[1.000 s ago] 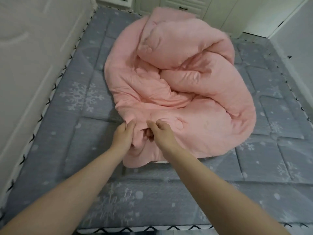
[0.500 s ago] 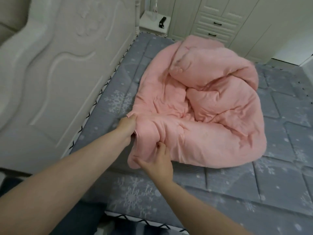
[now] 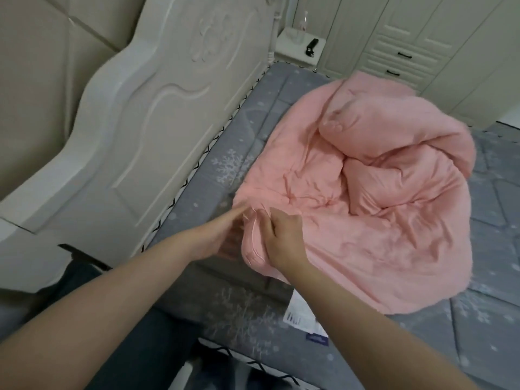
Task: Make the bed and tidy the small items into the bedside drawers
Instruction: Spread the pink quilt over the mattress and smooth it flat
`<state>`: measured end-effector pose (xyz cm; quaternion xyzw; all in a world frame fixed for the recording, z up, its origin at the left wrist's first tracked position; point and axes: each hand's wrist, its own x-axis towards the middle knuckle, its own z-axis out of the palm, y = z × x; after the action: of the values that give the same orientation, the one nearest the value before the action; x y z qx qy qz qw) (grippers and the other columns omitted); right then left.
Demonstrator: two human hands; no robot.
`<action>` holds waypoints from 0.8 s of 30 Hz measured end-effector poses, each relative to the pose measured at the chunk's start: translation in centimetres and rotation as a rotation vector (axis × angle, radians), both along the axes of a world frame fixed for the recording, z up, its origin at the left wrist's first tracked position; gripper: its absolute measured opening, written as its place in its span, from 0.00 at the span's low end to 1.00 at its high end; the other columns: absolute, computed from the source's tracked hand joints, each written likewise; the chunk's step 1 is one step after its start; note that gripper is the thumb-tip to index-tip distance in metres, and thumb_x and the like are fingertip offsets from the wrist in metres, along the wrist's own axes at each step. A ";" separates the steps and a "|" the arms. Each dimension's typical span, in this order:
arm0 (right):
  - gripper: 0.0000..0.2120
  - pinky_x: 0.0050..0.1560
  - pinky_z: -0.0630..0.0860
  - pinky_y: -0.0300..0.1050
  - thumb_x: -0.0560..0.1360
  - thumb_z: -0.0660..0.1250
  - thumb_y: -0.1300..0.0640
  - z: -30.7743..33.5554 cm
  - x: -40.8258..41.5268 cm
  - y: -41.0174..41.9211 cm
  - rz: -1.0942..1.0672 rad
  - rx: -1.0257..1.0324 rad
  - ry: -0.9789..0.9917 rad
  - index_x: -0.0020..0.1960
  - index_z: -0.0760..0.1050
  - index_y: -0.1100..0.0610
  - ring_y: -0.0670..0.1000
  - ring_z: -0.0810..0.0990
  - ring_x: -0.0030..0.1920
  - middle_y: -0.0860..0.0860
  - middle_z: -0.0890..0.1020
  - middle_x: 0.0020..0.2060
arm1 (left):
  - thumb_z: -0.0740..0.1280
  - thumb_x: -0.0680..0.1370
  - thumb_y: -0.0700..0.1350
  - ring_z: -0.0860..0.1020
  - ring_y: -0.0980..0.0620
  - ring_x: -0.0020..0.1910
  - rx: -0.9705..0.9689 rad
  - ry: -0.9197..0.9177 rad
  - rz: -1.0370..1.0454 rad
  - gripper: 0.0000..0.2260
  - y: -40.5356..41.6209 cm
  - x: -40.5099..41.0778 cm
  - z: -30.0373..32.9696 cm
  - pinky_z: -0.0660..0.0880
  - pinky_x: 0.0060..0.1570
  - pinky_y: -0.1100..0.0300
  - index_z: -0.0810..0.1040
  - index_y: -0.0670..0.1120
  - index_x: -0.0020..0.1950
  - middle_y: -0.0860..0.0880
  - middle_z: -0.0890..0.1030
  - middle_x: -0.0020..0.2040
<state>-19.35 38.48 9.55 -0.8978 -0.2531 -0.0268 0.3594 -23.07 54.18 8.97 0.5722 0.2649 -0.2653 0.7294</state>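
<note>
A crumpled pink quilt (image 3: 380, 198) lies bunched on the grey snowflake-patterned mattress (image 3: 492, 327). My right hand (image 3: 284, 237) grips the quilt's near corner, fingers curled over the piped edge. Beside it, my left hand (image 3: 222, 235) lies with fingers stretched flat against the same corner, blurred by motion. A white paper label (image 3: 302, 313) with a barcode pokes out from under the quilt near my right forearm. At the far end stands a white bedside table (image 3: 295, 49) with a black object (image 3: 311, 46) and a clear bottle (image 3: 304, 22) on top.
A white carved headboard (image 3: 146, 114) runs along the left of the mattress. White wardrobe doors and drawers with black handles (image 3: 405, 54) fill the back wall. My dark trouser leg (image 3: 146, 347) shows at the mattress's near edge.
The view has swung left toward the headboard. My left hand has loosened from a pinch to flat fingers, and my right hand has shifted up onto the corner's edge. The paper label has come into sight.
</note>
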 end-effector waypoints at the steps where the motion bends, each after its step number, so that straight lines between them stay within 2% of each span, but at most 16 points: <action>1: 0.20 0.39 0.63 0.48 0.81 0.56 0.49 -0.1 0.1 0.5 0.047 -0.027 0.012 0.32 0.66 0.54 0.55 0.72 0.30 0.46 0.69 0.26 | 0.64 0.63 0.76 0.82 0.48 0.54 -0.048 0.013 -0.007 0.37 -0.3 -0.6 -0.7 0.79 0.49 0.51 0.79 0.52 0.61 0.47 0.84 0.55; 3: 0.21 0.38 0.67 0.51 0.80 0.53 0.46 -1.1 -0.2 1.4 0.095 -0.035 0.099 0.32 0.67 0.54 0.56 0.74 0.31 0.50 0.73 0.26 | 0.66 0.62 0.75 0.81 0.48 0.58 -0.149 0.031 0.069 0.38 -1.0 -1.4 -1.6 0.78 0.55 0.47 0.77 0.54 0.64 0.47 0.82 0.59; 6: 0.22 0.41 0.71 0.53 0.82 0.56 0.48 -2.8 -0.8 3.6 0.052 0.001 0.346 0.35 0.72 0.60 0.58 0.77 0.37 0.58 0.81 0.34 | 0.71 0.68 0.64 0.82 0.47 0.56 -0.177 0.055 0.221 0.27 -0.7 -3.0 -2.4 0.79 0.53 0.47 0.78 0.52 0.63 0.46 0.84 0.56; 8: 0.21 0.43 0.70 0.50 0.82 0.58 0.48 -3.8 -0.9 5.2 0.038 0.040 0.555 0.36 0.73 0.60 0.53 0.74 0.37 0.56 0.80 0.34 | 0.72 0.73 0.53 0.82 0.45 0.56 -0.167 0.033 0.306 0.21 0.4 -4.2 -3.2 0.79 0.53 0.46 0.76 0.52 0.65 0.45 0.84 0.56; 11: 0.20 0.40 0.68 0.47 0.81 0.60 0.48 -4.8 -1.0 6.8 0.068 0.078 0.767 0.33 0.71 0.54 0.48 0.70 0.35 0.48 0.75 0.29 | 0.69 0.76 0.41 0.82 0.46 0.54 -0.146 0.008 0.341 0.18 2.7 -6.0 -4.2 0.80 0.47 0.50 0.75 0.52 0.65 0.45 0.83 0.56; 13: 0.20 0.43 0.70 0.48 0.82 0.58 0.47 -5.5 -1.1 7.7 0.148 -0.059 0.735 0.32 0.70 0.52 0.49 0.72 0.36 0.49 0.76 0.30 | 0.64 0.76 0.37 0.81 0.47 0.52 -0.036 0.008 0.301 0.18 4.0 -6.7 -4.9 0.79 0.45 0.54 0.74 0.50 0.64 0.45 0.83 0.55; 15: 0.21 0.52 0.72 0.52 0.82 0.55 0.43 -6.2 -1.2 8.6 0.219 -0.291 0.592 0.35 0.72 0.52 0.53 0.77 0.42 0.51 0.82 0.37 | 0.61 0.76 0.37 0.80 0.49 0.52 0.172 -0.031 0.229 0.18 4.7 -6.8 -5.8 0.78 0.51 0.54 0.73 0.48 0.65 0.45 0.82 0.56; 16: 0.21 0.57 0.71 0.53 0.82 0.54 0.43 -6.6 -1.2 9.2 0.223 -0.341 0.557 0.37 0.73 0.51 0.53 0.78 0.46 0.50 0.84 0.41 | 0.61 0.76 0.39 0.79 0.49 0.54 0.301 -0.041 0.206 0.18 4.9 -6.8 -6.3 0.77 0.55 0.53 0.73 0.47 0.66 0.45 0.81 0.58; 19: 0.20 0.62 0.69 0.55 0.80 0.56 0.42 -7.3 -1.6 11.2 0.178 -0.270 0.625 0.41 0.78 0.52 0.50 0.80 0.49 0.46 0.85 0.40 | 0.62 0.75 0.46 0.78 0.46 0.56 0.573 -0.016 0.197 0.19 6.1 -6.8 -7.3 0.76 0.58 0.50 0.72 0.49 0.66 0.47 0.80 0.57; 21: 0.19 0.63 0.70 0.55 0.79 0.57 0.42 -7.7 -1.9 12.9 0.194 -0.223 0.653 0.40 0.78 0.50 0.48 0.80 0.48 0.44 0.84 0.38 | 0.60 0.71 0.49 0.79 0.47 0.54 0.625 -0.024 0.192 0.20 7.8 -7.1 -7.9 0.77 0.56 0.50 0.74 0.50 0.63 0.48 0.80 0.55; 24: 0.18 0.62 0.70 0.55 0.79 0.58 0.42 -7.9 -2.8 16.0 0.275 -0.253 0.646 0.39 0.78 0.50 0.49 0.80 0.48 0.45 0.84 0.39 | 0.58 0.70 0.47 0.79 0.45 0.54 0.713 -0.038 0.164 0.20 11.1 -8.3 -8.4 0.76 0.54 0.51 0.74 0.48 0.61 0.46 0.81 0.54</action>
<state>-22.15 54.48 1.63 -0.8549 -0.2461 0.3378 0.3073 -31.37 65.26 0.59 0.7720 0.3724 -0.0862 0.5078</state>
